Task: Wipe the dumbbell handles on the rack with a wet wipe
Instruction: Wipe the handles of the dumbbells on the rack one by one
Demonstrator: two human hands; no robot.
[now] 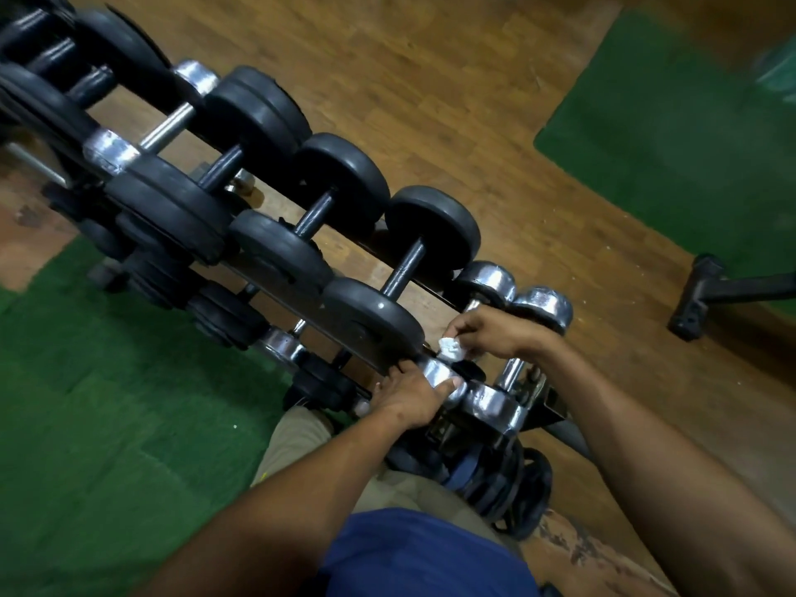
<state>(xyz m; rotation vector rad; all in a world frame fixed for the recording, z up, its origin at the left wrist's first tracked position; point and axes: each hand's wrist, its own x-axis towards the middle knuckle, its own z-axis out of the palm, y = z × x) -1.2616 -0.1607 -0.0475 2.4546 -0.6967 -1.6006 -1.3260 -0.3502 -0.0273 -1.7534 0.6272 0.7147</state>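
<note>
A dumbbell rack runs diagonally from the upper left to the lower middle, loaded with black rubber dumbbells and a few chrome ones. My left hand grips the near head of a small chrome dumbbell at the rack's near end. My right hand pinches a crumpled white wet wipe and holds it over that dumbbell's handle, which the wipe and fingers hide. A second chrome dumbbell lies just to the right, handle bare. The nearest black dumbbell's handle sits just left of my hands.
Lower tiers hold more black weights and plates. Wooden floor lies beyond the rack, with green mats at left and upper right. A black equipment foot stands at right. My knee in beige trousers is against the rack.
</note>
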